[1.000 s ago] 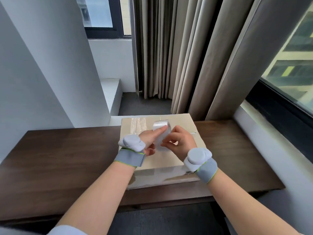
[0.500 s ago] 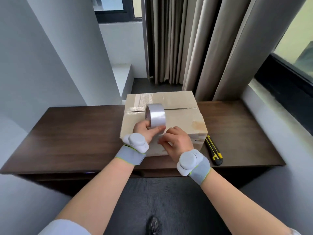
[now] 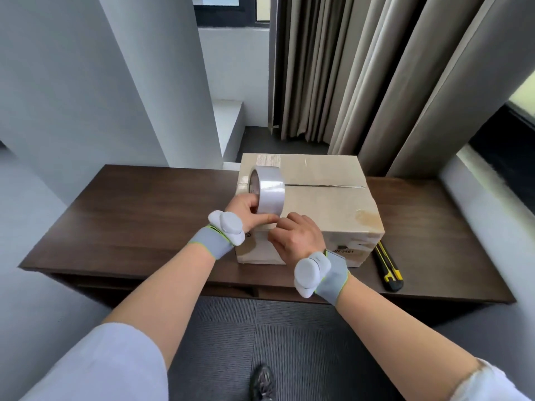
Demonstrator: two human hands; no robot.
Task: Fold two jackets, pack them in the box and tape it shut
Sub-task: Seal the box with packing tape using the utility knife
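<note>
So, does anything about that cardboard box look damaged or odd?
Yes, the box looks second-hand: a brownish stain sits on its top near the right front corner, and pale torn patches scar the front face beside a label. Its middle seam is not yet taped.

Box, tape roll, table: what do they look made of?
Box: plain brown cardboard, matte, scuffed, with a stain near its right corner. Tape roll: glossy plastic film, clear or silvery, judging by its bright highlights. Table: dark wood or wood-look veneer, satin, faint grain streaks visible.
</note>
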